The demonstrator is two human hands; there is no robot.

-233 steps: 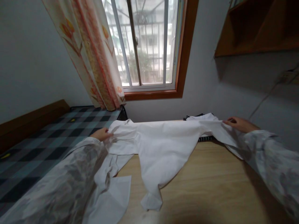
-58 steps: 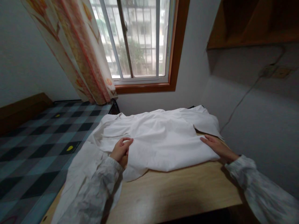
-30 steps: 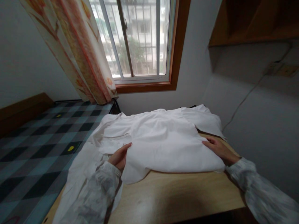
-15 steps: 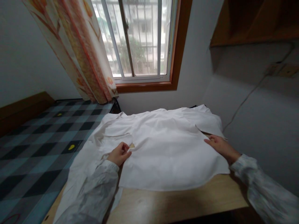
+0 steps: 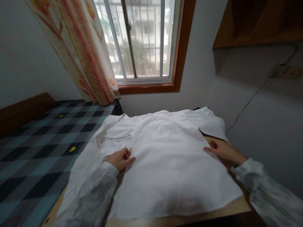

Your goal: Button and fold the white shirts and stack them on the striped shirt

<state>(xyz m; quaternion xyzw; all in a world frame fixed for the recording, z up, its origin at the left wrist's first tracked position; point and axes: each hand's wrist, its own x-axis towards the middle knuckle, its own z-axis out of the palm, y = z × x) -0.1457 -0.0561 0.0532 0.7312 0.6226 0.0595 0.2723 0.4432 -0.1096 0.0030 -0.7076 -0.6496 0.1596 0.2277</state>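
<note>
A white shirt (image 5: 170, 164) lies spread over a wooden table, its wide lower panel reaching almost to the front edge. At the panel's left side, my left hand (image 5: 121, 158) has curled fingers, with the thumb over the cloth edge. My right hand (image 5: 220, 151) holds the opposite side edge, thumb on the cloth and fingers bent beside it. The fingertips of both hands are partly hidden. One sleeve hangs along the left under my left forearm, and another part of the shirt lies beyond my right hand.
The wooden tabletop (image 5: 227, 209) shows along the front. Left of it is a bed with a checked cover (image 5: 47, 157). A curtain (image 5: 87, 56) hangs by the window (image 5: 144, 41). A wooden shelf (image 5: 258, 28) and a cable (image 5: 246, 104) are on the right wall.
The shirt's lower panel has come down toward me and spread, so its hem covers more of the front tabletop. Both hands stay almost in place at its sides, the right slightly lower.
</note>
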